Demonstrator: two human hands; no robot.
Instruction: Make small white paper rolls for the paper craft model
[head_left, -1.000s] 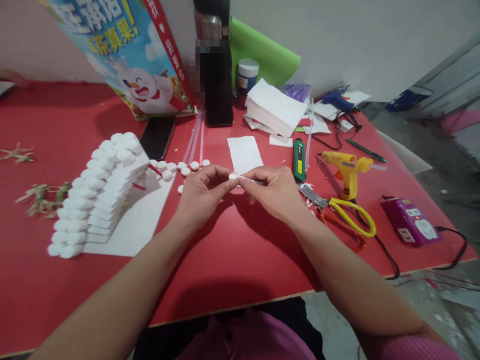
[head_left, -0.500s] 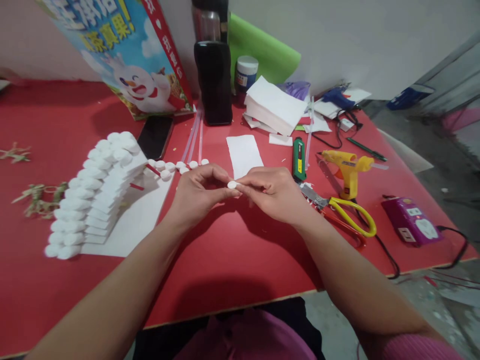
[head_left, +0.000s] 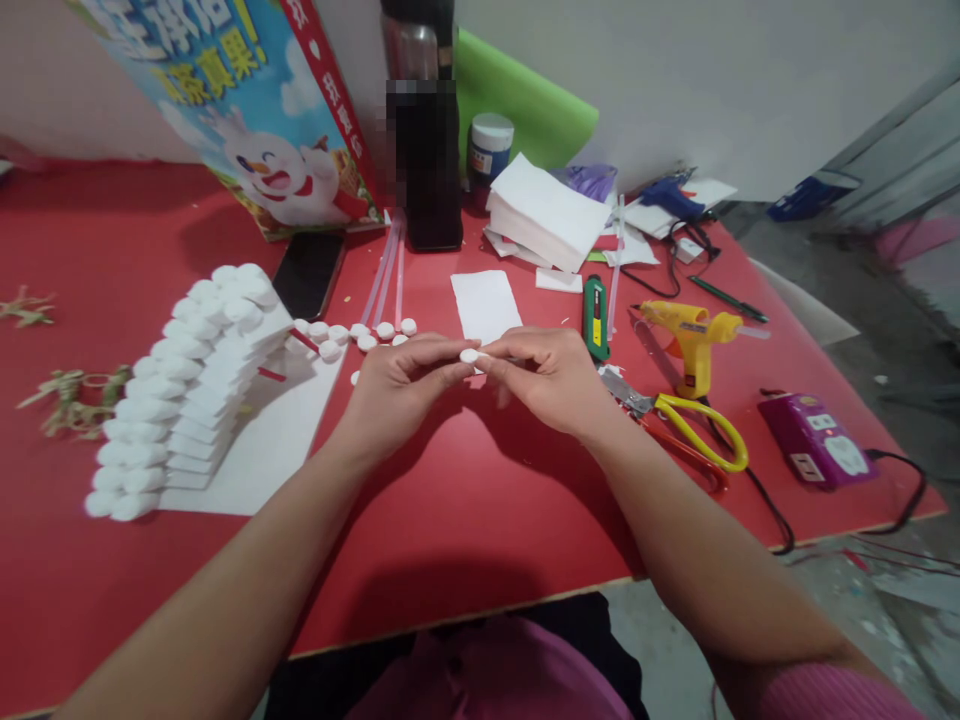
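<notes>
Between the fingertips of both hands is a small white disc (head_left: 470, 356), held above the red table. My left hand (head_left: 409, 385) pinches it from the left with thumb and fingers. From the right, my right hand (head_left: 536, 375) grips it the same way. Just beyond my fingers lies a white paper sheet (head_left: 486, 303). Several loose white discs (head_left: 339, 334) are scattered past my left hand. Further left, a curved stepped model (head_left: 202, 400) of folded white pieces and white discs stands on a white base sheet (head_left: 277, 470).
Right of my hands lie a green cutter (head_left: 596, 318), scissors with yellow handles (head_left: 705, 432), a yellow glue gun (head_left: 690, 335) and a purple power strip (head_left: 817, 440) with its cable. Behind are a paper stack (head_left: 551, 215), a jar (head_left: 490, 150), a phone (head_left: 309, 272) and a printed bag (head_left: 277, 150).
My fingers have shifted slightly around the white disc, which has moved a little up and to the right. The left fingers are straighter over it.
</notes>
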